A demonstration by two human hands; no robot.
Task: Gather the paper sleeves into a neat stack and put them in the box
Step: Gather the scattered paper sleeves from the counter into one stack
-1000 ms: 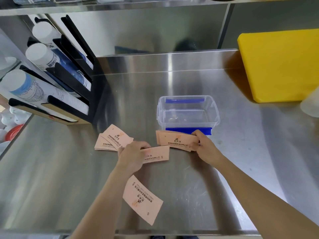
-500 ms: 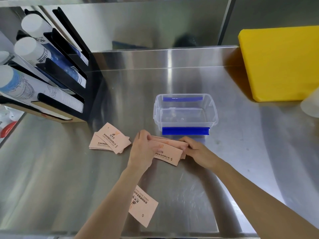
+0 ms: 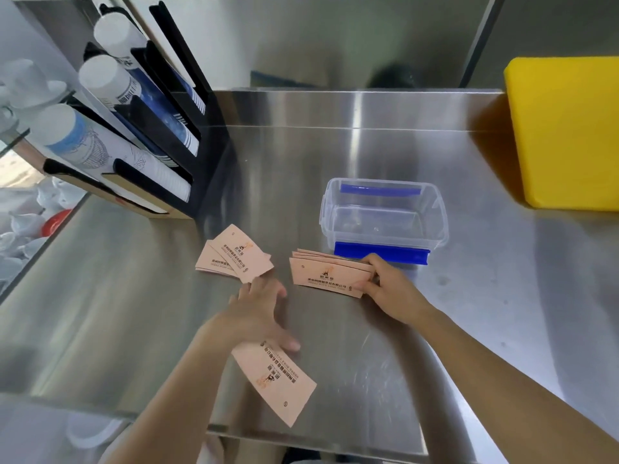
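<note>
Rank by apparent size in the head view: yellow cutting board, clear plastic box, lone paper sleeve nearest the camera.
1. Yellow cutting board, though cropped by the frame edge.
2. Clear plastic box.
3. Lone paper sleeve, which looks enlarged because it lies nearest the camera.

Head cam only, looking forward and steeply down from above the near edge of the steel counter (image 3: pixel 335 169).

Wide-angle, so edges bend. Sits close over the clear box (image 3: pixel 383 214), which lands a bit right of centre. Faces the back wall beyond the box. Catches the cup rack (image 3: pixel 144 152) far left of the box, the yellow board (image 3: pixel 566 128) off to its right, both forearms coming in from the bottom, nearer than the box. No second view to overlap with.
</note>
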